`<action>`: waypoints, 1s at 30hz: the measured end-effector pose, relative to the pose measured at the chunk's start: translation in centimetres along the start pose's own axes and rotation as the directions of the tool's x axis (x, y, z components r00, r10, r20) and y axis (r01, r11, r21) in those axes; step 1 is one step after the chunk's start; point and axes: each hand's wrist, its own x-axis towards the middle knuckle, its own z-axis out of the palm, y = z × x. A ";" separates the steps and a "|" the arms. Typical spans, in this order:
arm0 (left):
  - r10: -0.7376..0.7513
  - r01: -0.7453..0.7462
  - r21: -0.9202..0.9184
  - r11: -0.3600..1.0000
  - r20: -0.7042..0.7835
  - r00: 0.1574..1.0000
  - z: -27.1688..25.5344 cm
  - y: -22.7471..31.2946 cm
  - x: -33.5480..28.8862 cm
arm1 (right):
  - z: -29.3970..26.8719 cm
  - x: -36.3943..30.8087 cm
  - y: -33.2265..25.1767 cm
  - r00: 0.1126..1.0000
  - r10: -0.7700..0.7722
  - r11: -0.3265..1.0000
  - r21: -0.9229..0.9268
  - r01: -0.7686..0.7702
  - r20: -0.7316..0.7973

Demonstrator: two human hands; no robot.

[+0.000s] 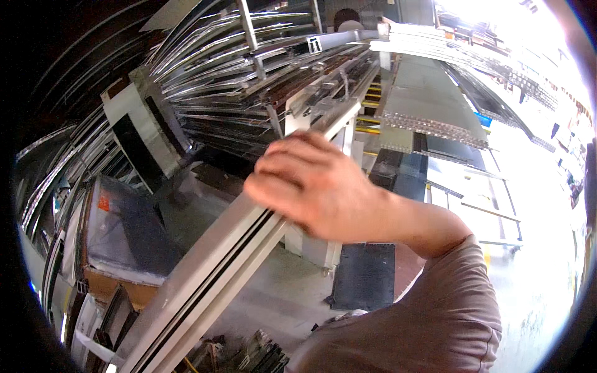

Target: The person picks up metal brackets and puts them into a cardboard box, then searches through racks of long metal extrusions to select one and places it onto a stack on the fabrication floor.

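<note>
A rack (247,28) fills the background beyond the fingers (272,184); the right hand (333,193) curls closed over the profile (233,239), directly beneath them, seemingly gripped, not yet released.

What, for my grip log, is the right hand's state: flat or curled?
Curled: the right hand wraps over the pale profile, fingers bent; blur hides how tightly.

Right side, front and centre: brown-grey sleeve (429,304) bunched into creases, elbow (466,245) folded sharply out to the right, bare forearm (416,221) slanting back leftward! Wrist (382,202) nearly straight, and there's the right grip (320,183), knuckles uppermost, slightly blurred, fingers (273,185) pressed together, bent and pointing left!
</note>
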 end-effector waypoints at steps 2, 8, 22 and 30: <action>0.126 -0.146 0.195 0.970 0.107 0.986 -0.5 -0.1 0.4 | -2.8 -0.7 1.8 0.988 0.125 0.991 0.029 -0.128 0.087; 0.222 -0.296 0.604 0.740 0.196 0.955 -1.9 -8.9 -3.9 | -5.8 -4.4 8.2 0.946 0.282 0.947 -0.207 -0.247 0.160; -0.123 0.081 0.541 0.837 0.043 0.991 -2.1 -26.5 -17.2 | -6.1 -4.5 6.1 0.999 -0.039 0.982 -0.183 0.043 0.026; 0.402 -0.512 0.443 0.736 0.321 0.857 3.0 -12.5 -7.9 | -12.9 -9.6 12.6 0.996 0.073 0.944 -0.326 -0.051 0.053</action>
